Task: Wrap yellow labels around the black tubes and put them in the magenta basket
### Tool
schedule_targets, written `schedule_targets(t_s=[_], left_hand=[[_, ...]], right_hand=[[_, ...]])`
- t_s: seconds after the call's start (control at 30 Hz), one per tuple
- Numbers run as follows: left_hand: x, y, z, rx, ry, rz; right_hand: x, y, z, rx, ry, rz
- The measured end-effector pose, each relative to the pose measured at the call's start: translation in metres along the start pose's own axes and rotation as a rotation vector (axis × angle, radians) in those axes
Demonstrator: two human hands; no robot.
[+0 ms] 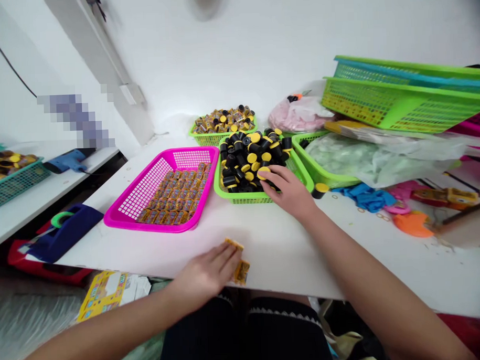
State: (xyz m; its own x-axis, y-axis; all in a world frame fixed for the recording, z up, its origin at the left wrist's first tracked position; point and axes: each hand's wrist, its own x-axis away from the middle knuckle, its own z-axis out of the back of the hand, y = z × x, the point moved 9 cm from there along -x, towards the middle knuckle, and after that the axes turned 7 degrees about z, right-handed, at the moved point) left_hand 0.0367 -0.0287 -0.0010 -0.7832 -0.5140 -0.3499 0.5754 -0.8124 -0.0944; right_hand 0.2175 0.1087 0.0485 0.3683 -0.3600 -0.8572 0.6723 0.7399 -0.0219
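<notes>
My left hand (211, 270) rests low over the table's front edge, its fingers closed on a small yellow printed box (241, 273) that is partly hidden by them. At the green basket (256, 197), my right hand (285, 189) reaches in from the front right. Its thumb and fingers pinch a black cylinder with a yellow cap (264, 172). Many more black, yellow-capped cylinders (243, 159) are heaped in that basket. To the left stands a magenta basket (155, 227) holding rows of small yellow printed boxes (175, 195).
Behind is another green basket (207, 139) of wrapped pieces. Stacked baskets (398, 98) and plastic bags (349, 152) crowd the right. One loose capped cylinder (320, 191) stands near blue cloth (366, 197). A tape dispenser (68, 233) sits at the left edge.
</notes>
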Motion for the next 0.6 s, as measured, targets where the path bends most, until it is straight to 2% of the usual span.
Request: schedule_targets(t_s=[0.07, 0.13, 0.23, 0.3, 0.4, 0.47, 0.6], left_hand=[[-0.02, -0.029, 0.012, 0.169, 0.066, 0.148], [-0.041, -0.051, 0.027, 0.358, 0.178, 0.257], [-0.074, -0.067, 0.039, 0.574, 0.317, 0.298], [-0.093, -0.078, 0.033, 0.691, 0.351, 0.347], [-0.108, -0.099, 0.008, 0.768, 0.367, 0.491], [-0.107, -0.108, -0.006, 0.753, 0.371, 0.557], [-0.099, -0.105, -0.019, 0.742, 0.334, 0.535]], right_hand=[[0.0, -0.004, 0.004, -0.019, 0.045, 0.038], [0.001, -0.008, 0.01, -0.082, 0.1, 0.05], [0.004, -0.006, 0.024, -0.3, 0.24, -0.077], [0.006, -0.004, 0.031, -0.454, 0.307, -0.195], [0.007, -0.006, 0.033, -0.513, 0.293, -0.368], [0.01, -0.003, 0.033, -0.48, 0.273, -0.506], [0.021, 0.006, 0.022, -0.521, 0.237, -0.742]])
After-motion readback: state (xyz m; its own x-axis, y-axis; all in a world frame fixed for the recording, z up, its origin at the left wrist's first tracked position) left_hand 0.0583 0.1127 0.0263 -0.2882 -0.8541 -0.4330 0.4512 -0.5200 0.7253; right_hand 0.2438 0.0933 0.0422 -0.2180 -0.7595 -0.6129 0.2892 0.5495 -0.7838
